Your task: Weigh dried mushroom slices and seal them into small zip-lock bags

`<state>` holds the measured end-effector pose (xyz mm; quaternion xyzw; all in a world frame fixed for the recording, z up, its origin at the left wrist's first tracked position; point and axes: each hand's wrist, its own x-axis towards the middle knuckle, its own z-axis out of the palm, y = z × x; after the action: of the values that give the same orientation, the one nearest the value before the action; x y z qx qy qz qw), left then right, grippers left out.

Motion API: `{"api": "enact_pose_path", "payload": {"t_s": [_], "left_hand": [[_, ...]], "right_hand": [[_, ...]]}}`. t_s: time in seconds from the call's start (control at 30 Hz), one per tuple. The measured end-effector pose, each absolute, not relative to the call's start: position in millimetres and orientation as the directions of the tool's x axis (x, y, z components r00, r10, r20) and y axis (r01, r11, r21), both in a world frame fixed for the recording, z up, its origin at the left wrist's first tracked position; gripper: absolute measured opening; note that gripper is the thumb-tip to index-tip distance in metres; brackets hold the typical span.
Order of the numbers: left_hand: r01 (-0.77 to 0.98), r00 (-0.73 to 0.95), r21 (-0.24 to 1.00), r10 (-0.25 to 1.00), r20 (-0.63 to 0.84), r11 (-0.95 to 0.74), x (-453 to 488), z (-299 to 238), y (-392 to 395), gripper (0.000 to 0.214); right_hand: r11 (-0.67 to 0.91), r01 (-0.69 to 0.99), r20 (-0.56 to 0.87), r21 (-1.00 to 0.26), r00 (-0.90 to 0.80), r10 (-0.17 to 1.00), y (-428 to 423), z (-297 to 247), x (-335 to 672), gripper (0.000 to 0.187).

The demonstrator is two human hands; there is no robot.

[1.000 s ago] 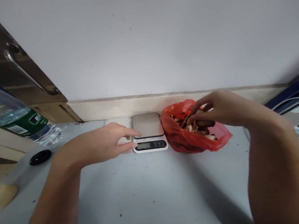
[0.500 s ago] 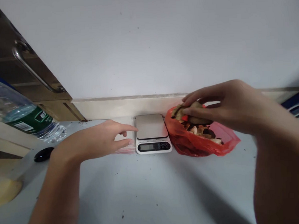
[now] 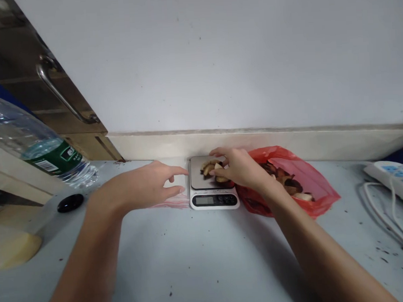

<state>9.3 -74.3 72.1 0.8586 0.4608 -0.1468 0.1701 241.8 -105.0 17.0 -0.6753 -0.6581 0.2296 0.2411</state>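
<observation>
A white kitchen scale [image 3: 215, 200] with a metal plate and a small display stands near the wall. On its plate lies a yellow-brown, curled piece that looks like banana peel [image 3: 208, 167]. My right hand [image 3: 238, 166] is over the plate, its fingers closed around part of the peel. Beside the scale's left edge hovers my left hand [image 3: 149, 185], index finger stretched out and thumb apart, holding nothing. To the right of the scale sits an open red plastic bag [image 3: 318, 181] with brown and whitish food scraps [image 3: 291, 183] inside; my right forearm partly covers it.
A large water bottle [image 3: 53, 154] with a green label leans in at the left, near a shiny black object [image 3: 70, 203]. Thin pinkish plastic [image 3: 172, 201] lies left of the scale. A white power strip [image 3: 395, 177] with cables is at the right.
My right hand has moved left from above the red bag to the scale, bringing the peel onto the plate. My left hand keeps its place beside the scale. The view has shifted slightly.
</observation>
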Motion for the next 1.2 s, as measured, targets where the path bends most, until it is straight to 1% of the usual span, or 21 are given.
{"api": "enact_pose_path", "payload": {"t_s": [0.07,0.17,0.3,0.4,0.53,0.6,0.7,0.77,0.87,0.93,1.0,1.1,1.13,1.2], "left_hand": [[0.840,0.536,0.159,0.745,-0.398,-0.519,8.5,71.8,-74.3,0.057],[0.840,0.535,0.159,0.749,-0.391,-0.518,7.9,72.7,-75.3,0.057],[0.841,0.534,0.166,0.745,-0.400,-0.514,6.9,73.8,-76.5,0.057],[0.841,0.534,0.158,0.747,-0.396,-0.517,4.5,72.5,-74.7,0.056],[0.852,0.505,0.107,0.748,-0.431,-0.513,2.7,71.9,-70.1,0.048],[0.874,0.454,0.071,0.753,-0.476,-0.481,4.0,72.7,-68.3,0.045],[0.899,0.380,0.008,0.770,-0.513,-0.438,8.6,72.5,-66.4,0.046],[0.900,0.362,-0.023,0.775,-0.518,-0.435,11.9,70.1,-64.8,0.046],[0.885,0.388,-0.026,0.765,-0.514,-0.465,14.3,63.9,-60.9,0.046],[0.874,0.415,-0.007,0.755,-0.508,-0.486,14.4,60.0,-57.5,0.048],[0.874,0.418,0.004,0.750,-0.512,-0.485,14.3,57.5,-54.6,0.050],[0.885,0.401,0.004,0.757,-0.516,-0.466,14.8,55.9,-52.5,0.050],[0.887,0.398,0.003,0.760,-0.514,-0.462,14.8,55.7,-52.5,0.050],[0.887,0.403,0.010,0.763,-0.506,-0.462,14.1,55.8,-52.7,0.047]], "right_hand": [[-0.004,0.812,0.042,-0.583,0.035,0.999,-103.7,14.7,241.7,0.052],[-0.017,0.829,0.041,-0.559,0.048,0.998,-102.1,14.0,242.2,0.050],[-0.038,0.855,0.066,-0.517,0.084,0.994,-105.6,20.2,245.3,0.037],[-0.059,0.853,0.089,-0.518,0.122,0.988,-112.4,29.9,249.0,0.027],[-0.061,0.841,0.113,-0.537,0.144,0.983,-120.8,44.9,252.1,0.022],[-0.048,0.853,0.132,-0.520,0.136,0.982,-123.8,50.9,253.5,0.018],[-0.062,0.880,0.137,-0.471,0.142,0.980,-128.2,54.7,258.5,0.015],[-0.085,0.900,0.123,-0.427,0.151,0.981,-130.6,53.5,264.7,0.022],[-0.118,0.931,0.054,-0.346,0.145,0.988,-130.5,48.7,275.3,0.051],[-0.144,0.937,0.015,-0.318,0.157,0.988,-127.1,45.9,280.9,0.060],[-0.191,0.924,0.032,-0.330,0.213,0.977,-122.3,44.6,284.5,0.056],[-0.240,0.888,0.121,-0.393,0.309,0.944,-117.4,45.4,287.1,0.043],[-0.248,0.877,0.127,-0.411,0.324,0.937,-116.9,46.2,287.6,0.042],[-0.269,0.868,0.122,-0.417,0.347,0.930,-117.8,48.3,287.6,0.048]]}}
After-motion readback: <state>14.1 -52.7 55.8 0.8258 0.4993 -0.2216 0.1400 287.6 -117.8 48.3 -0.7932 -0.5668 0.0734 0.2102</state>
